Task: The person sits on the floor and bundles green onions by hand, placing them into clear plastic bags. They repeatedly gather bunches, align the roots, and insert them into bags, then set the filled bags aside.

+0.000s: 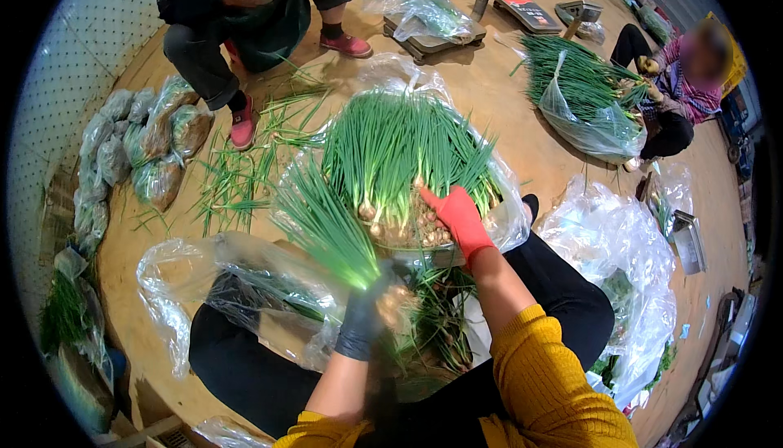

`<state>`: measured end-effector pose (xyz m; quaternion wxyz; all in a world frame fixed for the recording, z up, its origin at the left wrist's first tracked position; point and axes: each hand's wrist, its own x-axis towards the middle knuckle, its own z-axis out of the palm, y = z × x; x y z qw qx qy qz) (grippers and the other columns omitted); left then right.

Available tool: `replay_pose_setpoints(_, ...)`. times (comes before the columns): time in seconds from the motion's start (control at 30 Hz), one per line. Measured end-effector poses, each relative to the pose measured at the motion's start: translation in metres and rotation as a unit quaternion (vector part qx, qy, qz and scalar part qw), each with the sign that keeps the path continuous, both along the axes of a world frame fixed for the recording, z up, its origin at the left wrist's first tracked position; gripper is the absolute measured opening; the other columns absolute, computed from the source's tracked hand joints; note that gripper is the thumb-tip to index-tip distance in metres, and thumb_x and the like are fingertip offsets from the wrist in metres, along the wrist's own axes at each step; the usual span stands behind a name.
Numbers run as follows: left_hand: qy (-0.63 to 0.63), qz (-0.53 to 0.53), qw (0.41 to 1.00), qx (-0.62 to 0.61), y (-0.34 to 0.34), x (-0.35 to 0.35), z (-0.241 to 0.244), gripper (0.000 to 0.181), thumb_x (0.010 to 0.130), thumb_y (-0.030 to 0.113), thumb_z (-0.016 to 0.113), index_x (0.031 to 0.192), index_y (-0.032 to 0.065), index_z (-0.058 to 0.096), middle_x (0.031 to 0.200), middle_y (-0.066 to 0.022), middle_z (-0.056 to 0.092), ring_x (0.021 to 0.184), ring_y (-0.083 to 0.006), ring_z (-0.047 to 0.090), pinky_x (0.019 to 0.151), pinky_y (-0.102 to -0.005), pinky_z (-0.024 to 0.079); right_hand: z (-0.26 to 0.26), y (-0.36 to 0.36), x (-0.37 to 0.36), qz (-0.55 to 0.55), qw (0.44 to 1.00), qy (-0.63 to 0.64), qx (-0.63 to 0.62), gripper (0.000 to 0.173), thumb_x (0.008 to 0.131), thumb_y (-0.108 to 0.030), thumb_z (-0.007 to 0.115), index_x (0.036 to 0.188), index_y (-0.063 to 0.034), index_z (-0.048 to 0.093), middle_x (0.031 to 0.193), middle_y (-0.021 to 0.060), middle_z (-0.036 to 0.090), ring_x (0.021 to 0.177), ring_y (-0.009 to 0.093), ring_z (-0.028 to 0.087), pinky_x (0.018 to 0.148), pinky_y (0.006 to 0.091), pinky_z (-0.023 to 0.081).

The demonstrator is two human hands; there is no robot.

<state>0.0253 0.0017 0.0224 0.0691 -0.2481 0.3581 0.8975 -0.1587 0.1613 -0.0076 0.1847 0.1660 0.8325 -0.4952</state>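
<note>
My left hand [362, 325], in a dark glove, grips a bunch of spring onions [333, 234]. Its green leaves point up and to the left, and its bulbs blur beside the wrist. My right hand [460, 218], in a red glove, reaches to the bulb end of a large heap of spring onions [391, 154]. Its index finger touches the stems just above the pale bulbs; whether the other fingers hold any is hidden. The heap lies with its leaves away from me, in a container lined with clear plastic [511, 224]. Loose onions and trimmings [443, 325] lie below, between my knees.
A clear plastic bag [177, 270] drapes over my left knee. Bagged bundles [156, 136] and leaf scraps [235, 179] lie at left. At the back stands a scale [434, 38]. Two people sit ahead, one by another onion heap [575, 93]. Crumpled plastic [612, 240] spreads at right.
</note>
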Motion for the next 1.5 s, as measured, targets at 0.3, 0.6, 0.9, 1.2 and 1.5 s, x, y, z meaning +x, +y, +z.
replay_pose_setpoints(0.3, -0.033, -0.017, 0.995, 0.091, 0.014, -0.006, 0.002, 0.032, 0.085, 0.012, 0.062, 0.114, 0.0017, 0.055, 0.085, -0.0072, 0.062, 0.067, -0.0163, 0.061, 0.056, -0.0293, 0.053, -0.002, 0.051, 0.039, 0.054, 0.991, 0.116, -0.035, 0.034, 0.089, -0.024, 0.053, 0.107, 0.0046, 0.057, 0.092, 0.0152, 0.066, 0.079, 0.019, 0.062, 0.069, 0.0314, 0.047)
replay_pose_setpoints(0.6, 0.035, -0.087, 0.992, 0.084, 0.022, 0.005, 0.033, 0.038, 0.082, 0.01, 0.061, 0.118, 0.0013, 0.053, 0.103, -0.0045, 0.06, 0.085, -0.0126, 0.058, 0.067, -0.0252, 0.05, 0.07, 0.035, 0.13, 0.068, 0.902, 0.064, -0.421, 0.048, 0.097, -0.036, 0.041, 0.121, 0.0048, 0.05, 0.088, 0.008, 0.061, 0.09, 0.019, 0.057, 0.083, 0.0303, 0.046)
replay_pose_setpoints(0.9, 0.03, -0.097, 0.994, 0.041, 0.019, 0.025, 0.035, 0.032, 0.082, 0.011, 0.064, 0.111, 0.0015, 0.057, 0.094, -0.0082, 0.064, 0.076, -0.0166, 0.063, 0.062, -0.0277, 0.053, 0.048, 0.007, 0.158, 0.154, 0.925, 0.334, -0.094, 0.044, 0.097, -0.034, 0.041, 0.083, 0.0008, 0.064, 0.073, 0.0079, 0.062, 0.073, 0.017, 0.054, 0.073, 0.03, 0.041)
replay_pose_setpoints(1.2, 0.021, -0.038, 0.998, -0.04, 0.024, 0.018, 0.04, 0.029, 0.083, 0.007, 0.063, 0.11, 0.0006, 0.056, 0.097, -0.0067, 0.063, 0.077, -0.0131, 0.06, 0.064, -0.0244, 0.05, 0.007, -0.005, 0.162, 0.069, 0.939, 0.337, 0.005, 0.018, 0.09, -0.017, 0.052, 0.089, -0.0013, 0.059, 0.071, 0.0137, 0.061, 0.069, 0.026, 0.06, 0.062, 0.0352, 0.045)
replay_pose_setpoints(1.5, 0.057, 0.071, 0.995, -0.045, -0.011, 0.002, 0.026, 0.029, 0.082, 0.008, 0.066, 0.108, 0.0024, 0.056, 0.089, -0.0066, 0.062, 0.065, -0.0131, 0.057, 0.057, -0.0242, 0.047, 0.047, 0.013, 0.11, 0.305, 0.905, 0.26, 0.146, 0.04, 0.083, -0.037, 0.056, 0.081, 0.0022, 0.062, 0.08, 0.0206, 0.064, 0.078, 0.039, 0.061, 0.069, 0.0437, 0.047)
